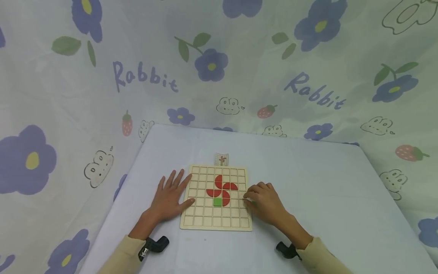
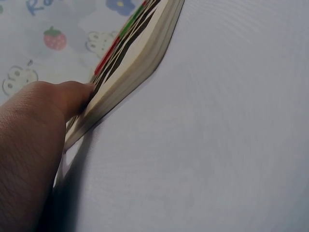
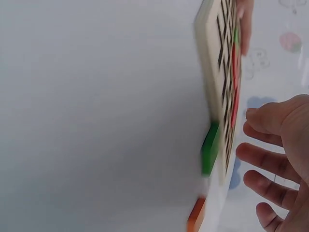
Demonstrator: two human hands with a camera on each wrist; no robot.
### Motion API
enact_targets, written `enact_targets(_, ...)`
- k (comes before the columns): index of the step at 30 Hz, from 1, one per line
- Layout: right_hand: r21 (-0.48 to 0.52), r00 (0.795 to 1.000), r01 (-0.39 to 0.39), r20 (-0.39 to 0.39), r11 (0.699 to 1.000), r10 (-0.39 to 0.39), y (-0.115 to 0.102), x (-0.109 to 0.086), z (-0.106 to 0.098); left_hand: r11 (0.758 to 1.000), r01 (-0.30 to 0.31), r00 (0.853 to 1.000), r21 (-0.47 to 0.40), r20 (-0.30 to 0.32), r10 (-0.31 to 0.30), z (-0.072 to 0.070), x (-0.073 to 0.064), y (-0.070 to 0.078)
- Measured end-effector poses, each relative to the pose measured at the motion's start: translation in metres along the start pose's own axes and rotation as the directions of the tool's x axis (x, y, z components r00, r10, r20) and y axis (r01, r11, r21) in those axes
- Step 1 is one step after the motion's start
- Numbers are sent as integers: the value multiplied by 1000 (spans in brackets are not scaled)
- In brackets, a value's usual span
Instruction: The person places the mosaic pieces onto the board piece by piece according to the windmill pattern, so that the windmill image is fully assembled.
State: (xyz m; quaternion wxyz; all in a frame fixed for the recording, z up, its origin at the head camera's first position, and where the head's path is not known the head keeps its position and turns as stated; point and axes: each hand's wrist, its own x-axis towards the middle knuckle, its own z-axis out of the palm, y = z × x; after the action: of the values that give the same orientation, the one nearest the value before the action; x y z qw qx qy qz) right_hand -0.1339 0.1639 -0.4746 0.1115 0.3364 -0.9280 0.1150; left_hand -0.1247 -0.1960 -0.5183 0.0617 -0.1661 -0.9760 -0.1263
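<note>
A square wooden grid board [image 1: 208, 211] lies on the white table. Several red curved pieces [image 1: 219, 182] form a pinwheel in its cells, with a green square [image 1: 217, 202] set below them. My left hand [image 1: 169, 198] spreads straight fingers at the board's left side, thumb and index fingertip on its edge. At the right edge, my right hand [image 1: 268, 203] hovers with loosely bent fingers, nothing between them in the right wrist view. Beneath that hand, a green block [image 3: 210, 149] stands beside the board, and an orange block [image 3: 196, 215] sits a little farther off.
Just behind the board's far edge is a small card [image 1: 221, 159] printed with a grid and a red figure. A white cloth covers the table [image 1: 308, 175]. Behind it hangs a curtain [image 1: 253, 76] with flowers and rabbits.
</note>
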Motion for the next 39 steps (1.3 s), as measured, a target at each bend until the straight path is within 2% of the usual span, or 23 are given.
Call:
enact_targets(9,-25,998,-51,-38,998,50,27,-27,-8,1000,-7,1000,-9,-8,6,4,4,-2)
enact_targets(15,17,998,-54,-44,998,55,33,-39,-9,1000,-8,1000,7,-5,8,3,4,-3)
enact_targets(20,19,993,-91,-66,996,92,36,-43,-5,1000,-6,1000,-5,5,6,2,1,-2)
enact_targets(29,9,988,-144,-56,990,144,40,-35,-3,1000,-7,1000,-9,6,7,3,0,-2)
enact_targets(34,-33,992,-105,-72,994,102,42,-25,-6,1000,2,1000,-14,13,-2,3,-1,0)
enact_targets(39,18,996,-45,-80,999,47,23,-8,-8,1000,2,1000,3,8,-2,2,-1,0)
